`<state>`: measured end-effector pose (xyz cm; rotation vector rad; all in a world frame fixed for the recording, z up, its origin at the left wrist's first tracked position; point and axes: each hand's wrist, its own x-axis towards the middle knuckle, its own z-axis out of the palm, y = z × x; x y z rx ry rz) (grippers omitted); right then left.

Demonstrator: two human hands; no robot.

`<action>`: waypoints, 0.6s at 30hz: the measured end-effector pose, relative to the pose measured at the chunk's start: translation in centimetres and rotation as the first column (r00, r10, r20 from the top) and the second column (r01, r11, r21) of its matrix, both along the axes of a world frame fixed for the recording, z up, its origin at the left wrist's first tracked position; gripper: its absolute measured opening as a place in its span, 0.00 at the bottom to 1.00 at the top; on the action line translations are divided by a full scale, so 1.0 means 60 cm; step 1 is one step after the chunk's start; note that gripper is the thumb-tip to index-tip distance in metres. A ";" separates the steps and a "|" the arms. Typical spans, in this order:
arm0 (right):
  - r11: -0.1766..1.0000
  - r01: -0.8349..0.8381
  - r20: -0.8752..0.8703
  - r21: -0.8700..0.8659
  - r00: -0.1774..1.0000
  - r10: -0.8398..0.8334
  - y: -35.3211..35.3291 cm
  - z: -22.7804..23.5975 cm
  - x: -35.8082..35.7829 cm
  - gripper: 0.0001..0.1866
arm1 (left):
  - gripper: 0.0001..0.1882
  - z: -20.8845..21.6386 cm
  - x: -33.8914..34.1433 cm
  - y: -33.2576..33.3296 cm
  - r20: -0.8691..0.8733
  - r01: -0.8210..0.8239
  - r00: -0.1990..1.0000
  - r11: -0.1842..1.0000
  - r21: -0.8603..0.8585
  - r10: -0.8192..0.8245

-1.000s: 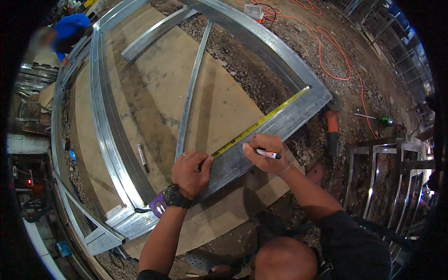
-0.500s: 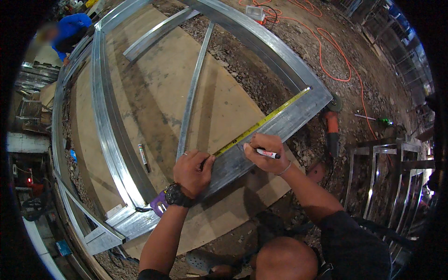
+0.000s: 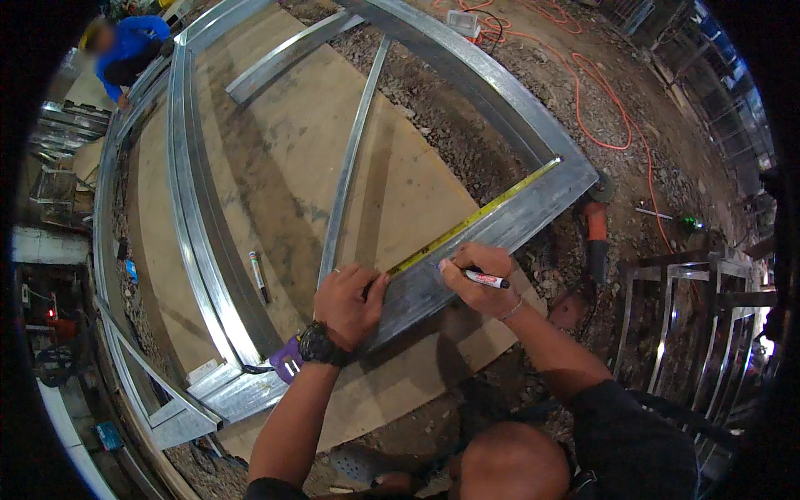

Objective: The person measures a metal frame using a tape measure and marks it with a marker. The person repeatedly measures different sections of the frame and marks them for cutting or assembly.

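Note:
A yellow tape measure blade (image 3: 479, 218) runs along the near beam (image 3: 517, 212) of a shiny metal frame, its end at the far right corner. My left hand (image 3: 350, 304), wearing a black watch, is closed over the blade and rests on the beam. The purple tape case (image 3: 287, 360) shows beside that wrist. In my right hand (image 3: 477, 279) a white marker (image 3: 486, 279) is gripped like a pen, its tip end down at the beam's face just below the tape. Whether the tip touches the metal, I cannot tell.
Another marker (image 3: 258, 277) lies on the brown board (image 3: 292, 158) inside the frame. An orange and black angle grinder (image 3: 597, 233) sits by the right corner. An orange cord (image 3: 583, 108) loops over the gravel. At the far left crouches a person in blue (image 3: 133, 50).
My right hand has turned slightly, and the marker's tip end shows more clearly at the beam. My left hand stays on the tape. The person in blue has shifted a little.

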<state>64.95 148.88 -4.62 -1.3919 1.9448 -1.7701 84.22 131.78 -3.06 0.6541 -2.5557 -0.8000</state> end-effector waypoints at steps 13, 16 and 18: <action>1.000 -0.014 -0.003 0.011 1.000 0.014 -0.004 0.001 0.011 0.15 | 0.07 -0.002 -0.003 0.001 -0.033 -0.003 0.999 1.000 -0.006 0.003; 1.000 -0.006 0.038 -0.006 0.999 0.006 -0.005 0.000 0.014 0.15 | 0.07 0.002 -0.002 -0.001 -0.005 0.009 1.000 1.000 0.028 -0.008; 1.000 0.007 0.034 0.012 0.999 -0.008 -0.007 -0.001 0.016 0.15 | 0.08 0.003 0.000 -0.003 0.004 0.017 1.000 1.000 0.014 -0.017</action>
